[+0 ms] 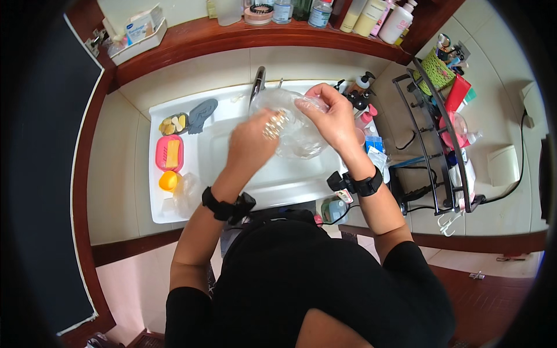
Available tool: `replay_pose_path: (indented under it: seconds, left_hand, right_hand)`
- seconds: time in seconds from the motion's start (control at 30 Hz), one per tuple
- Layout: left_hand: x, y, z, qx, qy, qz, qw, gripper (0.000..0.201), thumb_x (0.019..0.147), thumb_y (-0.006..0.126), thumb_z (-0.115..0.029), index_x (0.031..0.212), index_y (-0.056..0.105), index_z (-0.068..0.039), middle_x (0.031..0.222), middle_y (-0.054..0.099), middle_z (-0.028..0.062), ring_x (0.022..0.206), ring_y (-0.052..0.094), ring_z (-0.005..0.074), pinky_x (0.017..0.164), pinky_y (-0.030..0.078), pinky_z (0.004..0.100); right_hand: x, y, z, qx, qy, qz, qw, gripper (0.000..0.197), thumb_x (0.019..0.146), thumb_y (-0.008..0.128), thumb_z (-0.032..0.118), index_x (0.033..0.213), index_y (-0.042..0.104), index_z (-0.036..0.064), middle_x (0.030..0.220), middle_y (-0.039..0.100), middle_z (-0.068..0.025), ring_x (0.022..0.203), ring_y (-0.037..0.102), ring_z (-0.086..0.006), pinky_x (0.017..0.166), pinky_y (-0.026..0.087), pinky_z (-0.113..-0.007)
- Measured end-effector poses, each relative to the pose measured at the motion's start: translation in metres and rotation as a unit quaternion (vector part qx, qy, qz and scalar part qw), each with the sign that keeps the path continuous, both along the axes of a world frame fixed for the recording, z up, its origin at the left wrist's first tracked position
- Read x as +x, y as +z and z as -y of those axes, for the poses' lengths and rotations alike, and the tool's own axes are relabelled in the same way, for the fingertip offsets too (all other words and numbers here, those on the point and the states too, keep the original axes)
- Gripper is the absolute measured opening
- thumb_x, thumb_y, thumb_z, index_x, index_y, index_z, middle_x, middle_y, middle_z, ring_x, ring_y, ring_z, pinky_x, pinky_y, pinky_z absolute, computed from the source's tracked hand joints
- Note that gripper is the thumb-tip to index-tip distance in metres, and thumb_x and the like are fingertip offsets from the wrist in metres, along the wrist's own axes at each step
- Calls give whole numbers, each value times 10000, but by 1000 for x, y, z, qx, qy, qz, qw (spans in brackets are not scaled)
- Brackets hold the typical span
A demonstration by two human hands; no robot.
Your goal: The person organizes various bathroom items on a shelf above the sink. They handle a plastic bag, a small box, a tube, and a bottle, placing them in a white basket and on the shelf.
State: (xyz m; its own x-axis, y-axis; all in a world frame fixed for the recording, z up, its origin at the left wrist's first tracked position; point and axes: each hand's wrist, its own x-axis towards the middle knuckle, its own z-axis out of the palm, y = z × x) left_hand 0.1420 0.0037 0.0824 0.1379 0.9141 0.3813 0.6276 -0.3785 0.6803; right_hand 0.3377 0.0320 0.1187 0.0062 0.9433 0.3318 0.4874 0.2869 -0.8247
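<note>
Over the white sink, my right hand [333,116] pinches the rim of a clear, glossy, thin plastic piece [301,142]; whether it is a bag or a soft bowl I cannot tell. My left hand [250,142] is closed, its back toward me and slightly blurred. At its fingers shows a small gold-and-white thing that looks beaded [274,124], pressed close to the clear plastic. The fingertips are hidden. Behind the hands stands a chrome faucet [259,81], partly covered by the plastic.
Along the sink's [226,168] left rim sit a pink soap dish [169,145] with a yellow bar, a yellow cup [169,181], another clear plastic piece [188,194] and a grey cloth-like item [201,115]. Pump bottles [360,84] crowd the right rim, beside a black wire rack [432,145].
</note>
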Motion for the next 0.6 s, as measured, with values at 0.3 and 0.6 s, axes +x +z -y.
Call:
replay_pose_path:
  seconds: [0.3, 0.6]
  left_hand:
    - [-11, 7, -18, 125, 6, -106, 986, 403, 765, 702, -50, 1167, 695, -74, 1083, 743, 123, 885, 711, 361, 746, 585, 410]
    - [-15, 11, -27, 147, 54, -132, 979, 309, 779, 676, -61, 1084, 710, -94, 990, 740, 137, 792, 707, 375, 717, 575, 449]
  right_hand:
    - [-2, -8, -3, 27, -2, 25, 999, 277, 979, 669, 269, 1090, 723, 21, 721, 656, -110, 670, 575, -129, 657, 486, -304]
    - [-2, -2, -13, 54, -1, -21, 998, 318, 1045, 596, 300, 1127, 719, 18, 776, 696, -91, 710, 583, -112, 703, 502, -292]
